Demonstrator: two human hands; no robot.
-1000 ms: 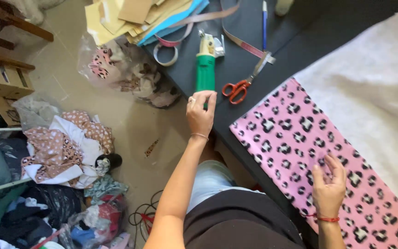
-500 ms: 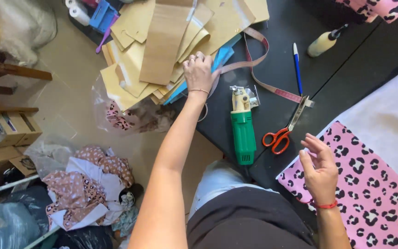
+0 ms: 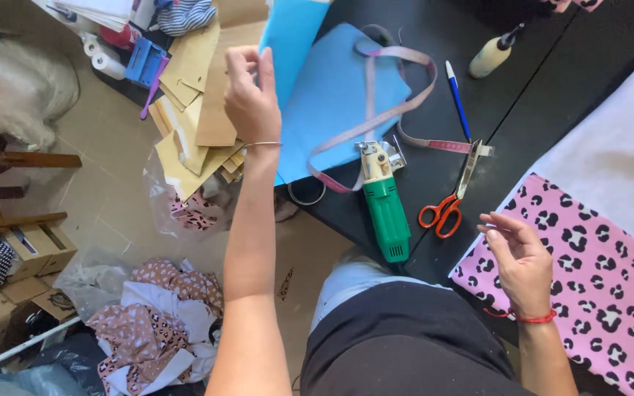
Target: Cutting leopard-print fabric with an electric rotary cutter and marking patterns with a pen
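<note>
Left hand [image 3: 252,99] pinches blue paper sheet [image 3: 335,92] at tabletop [image 3: 552,81] edge, right hand [image 3: 522,264] open, empty over pink leopard-print fabric [image 3: 596,279]; pull could drag pink measuring tape [image 3: 398,110], green electric cutter [image 3: 384,202] off.

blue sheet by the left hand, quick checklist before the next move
1. Left hand at the blue sheet edge: ok, though a firm grip cannot be told.
2. Right hand holding nothing: ok, it hovers over the pink spotted fabric.
3. Blue sheet free of clutter: not ok, a measuring tape lies across it.
4. Green power tool off the sheet: cannot tell, its head is at the sheet's corner.
5. Scissors away from both hands: ok.
</note>
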